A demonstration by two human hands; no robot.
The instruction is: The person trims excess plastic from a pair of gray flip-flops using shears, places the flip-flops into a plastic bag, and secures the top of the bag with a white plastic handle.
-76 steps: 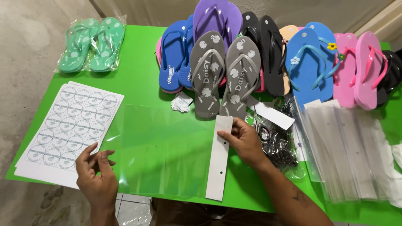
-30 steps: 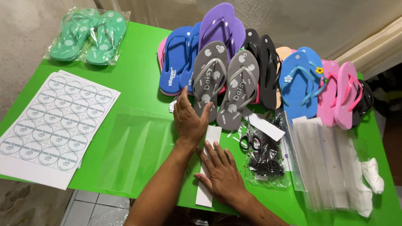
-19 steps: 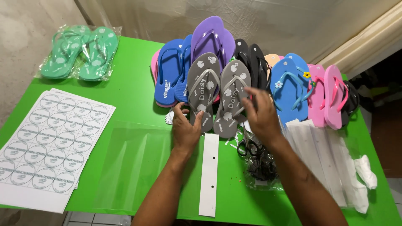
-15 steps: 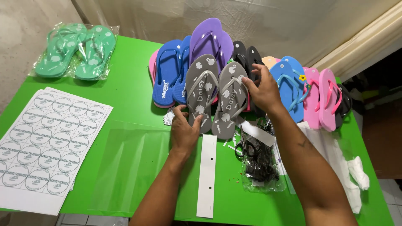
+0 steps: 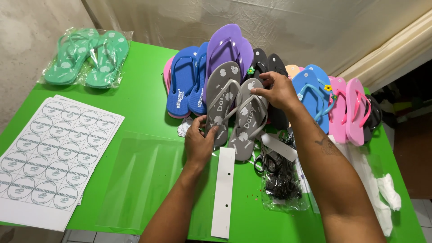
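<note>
On the far left of the green bench [image 5: 144, 96] lies a clear bag with a pair of green flip-flops [image 5: 87, 56] inside. Nearer to the person sits a white sheet of round stickers [image 5: 54, 153], and beside it a flat clear plastic bag [image 5: 144, 180] lies empty. Next comes the person's left hand [image 5: 200, 144]. Its grip is closed on the heel end of the left shoe of the grey flip-flops [image 5: 234, 110], thumb on top and fingers under. Just below that hand lies a long white card strip [image 5: 224, 193] with small holes in it. The grey pair has white flowers on it and lies in the middle of the bench, leaning on a pile of blue flip-flops [image 5: 184, 81] and purple flip-flops [image 5: 227, 45]. The right hand [image 5: 276, 90] is at the toe end of the right grey shoe, its grip pinched on the rim there. I think these shoes are light and bendy, like foam, and a bit soft, so they will flop if held by one end. Holding heel and toe together, or by the straps, looks best. Further right there are black scissors [image 5: 265, 162] on a bag of small black things [image 5: 281, 184], then more pink flip-flops [image 5: 351, 110], and some folded clear bags [image 5: 382, 193] at the bench edge.
</note>
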